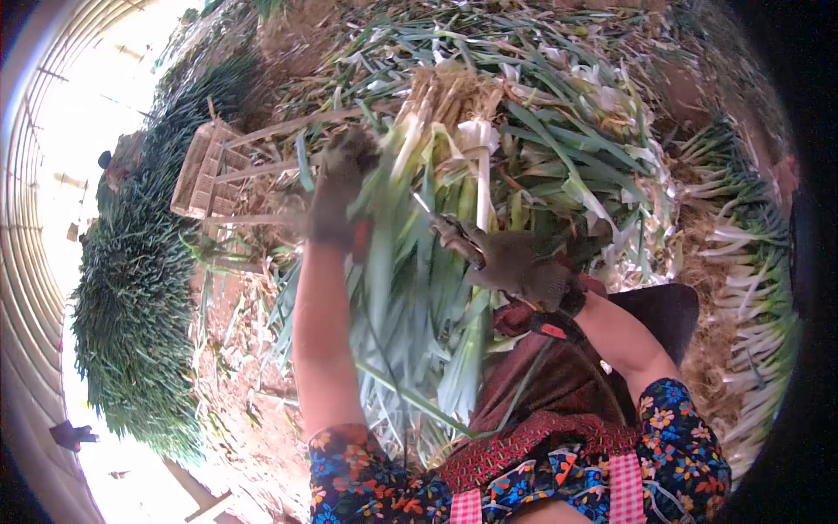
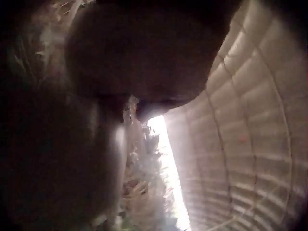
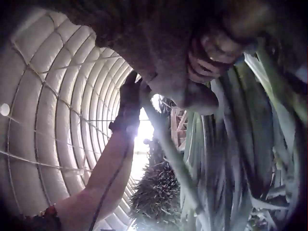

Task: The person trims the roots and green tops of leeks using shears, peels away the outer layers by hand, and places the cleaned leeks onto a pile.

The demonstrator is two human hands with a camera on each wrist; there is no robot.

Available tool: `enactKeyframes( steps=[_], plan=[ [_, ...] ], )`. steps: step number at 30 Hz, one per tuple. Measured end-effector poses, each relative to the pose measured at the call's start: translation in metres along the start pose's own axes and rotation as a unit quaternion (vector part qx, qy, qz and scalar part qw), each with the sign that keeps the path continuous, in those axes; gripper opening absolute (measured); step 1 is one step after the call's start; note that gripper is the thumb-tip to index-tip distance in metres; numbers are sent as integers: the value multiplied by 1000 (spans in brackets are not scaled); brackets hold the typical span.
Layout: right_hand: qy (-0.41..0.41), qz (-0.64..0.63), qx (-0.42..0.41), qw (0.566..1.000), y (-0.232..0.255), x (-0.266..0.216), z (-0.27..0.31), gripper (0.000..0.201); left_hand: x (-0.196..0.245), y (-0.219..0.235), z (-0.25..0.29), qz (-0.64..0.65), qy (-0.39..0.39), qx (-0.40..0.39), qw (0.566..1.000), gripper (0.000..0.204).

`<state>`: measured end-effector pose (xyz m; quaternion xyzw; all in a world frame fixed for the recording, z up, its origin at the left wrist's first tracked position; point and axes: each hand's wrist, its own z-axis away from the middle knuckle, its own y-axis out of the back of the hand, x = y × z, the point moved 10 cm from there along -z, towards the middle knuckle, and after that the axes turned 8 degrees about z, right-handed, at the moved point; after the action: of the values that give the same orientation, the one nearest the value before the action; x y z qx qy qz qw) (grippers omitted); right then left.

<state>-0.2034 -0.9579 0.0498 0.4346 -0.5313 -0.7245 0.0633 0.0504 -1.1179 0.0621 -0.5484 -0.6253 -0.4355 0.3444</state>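
In a dark glove, my left hand (image 1: 345, 183) is blurred at the left side of the leek pile (image 1: 463, 196). It grips a leek (image 1: 380, 231) whose blurred green leaves hang beside the wrist; a leek stalk (image 3: 175, 161) slants down from that hand in the right wrist view. The gloved right hand (image 1: 515, 262) is above the leaves, fingers curled round a small tool (image 1: 461, 240) with a pale, narrow tip pointing up-left. Its exact kind is unclear. Curled fingers (image 3: 211, 60) show in the right wrist view. The left wrist view is mostly dark, hiding the left fingers.
A wooden frame (image 1: 202, 170) with long slats lies left of the pile. Dense green leeks (image 1: 131, 288) stand farther left. A row of leeks with white stems (image 1: 742, 297) lies at the right. Loose leaves litter the soil, and a ribbed cover (image 2: 250, 134) curves overhead.
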Motion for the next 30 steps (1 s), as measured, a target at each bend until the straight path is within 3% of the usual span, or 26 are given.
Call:
enactKeyframes(
  steps=[1, 3, 4, 6, 8, 10, 12, 14, 16, 18, 21, 23, 24, 27, 28, 30],
  plan=[
    [-7, 13, -27, 1000, -3, -1, 2, 83, -3, 6, -4, 105, 10, 14, 994, 16],
    [11, -20, -43, 999, -1, -6, 13, 83, -19, -1, -4, 300, 203, 80, 928, 18],
    [16, -42, -36, 998, 1, -6, 17, 83, -9, 11, -2, -27, 192, 76, 978, 20],
    [4, -73, 16, 997, 9, 2, 23, 83, -9, 5, 27, -228, 143, 58, 961, 25],
    [-28, -28, 39, 998, 25, 6, 33, 85, -28, -3, 58, -348, 146, 58, 924, 31],
    [-68, 33, 22, 997, 24, 18, 41, 86, -51, -7, 81, -389, 203, 78, 895, 36],
    [-102, 70, -20, 992, 11, 33, 47, 85, -36, -28, 74, -395, 185, 47, 898, 34],
    [-193, 97, -21, 976, 18, 56, 47, 85, -10, -36, 75, -251, 281, 143, 915, 34],
    [-162, 170, 60, 970, 31, 58, 47, 84, -25, -49, 72, -146, 254, 190, 937, 32],
    [-8, 278, 214, 936, 38, 36, 54, 84, -27, -67, 63, -48, 219, 206, 952, 31],
    [3, 49, 112, 992, 30, 16, 47, 83, -24, -101, 59, 63, 200, 193, 959, 30],
    [-26, -122, 51, 991, 28, -1, 41, 78, -29, -121, 60, 105, 228, 193, 948, 31],
    [-13, -140, 67, 988, 33, -9, 38, 76, -28, -132, 59, 158, 227, 192, 942, 30],
    [-24, -215, 49, 975, 26, -19, 32, 69, 15, -145, 59, 19, 183, 152, 971, 28],
    [-36, -243, 33, 969, 20, -20, 31, 67, 34, -146, 63, -17, 205, 150, 967, 28],
    [-41, -266, 25, 963, 15, -23, 30, 62, 24, -147, 64, -41, 208, 153, 965, 28]
  ],
)
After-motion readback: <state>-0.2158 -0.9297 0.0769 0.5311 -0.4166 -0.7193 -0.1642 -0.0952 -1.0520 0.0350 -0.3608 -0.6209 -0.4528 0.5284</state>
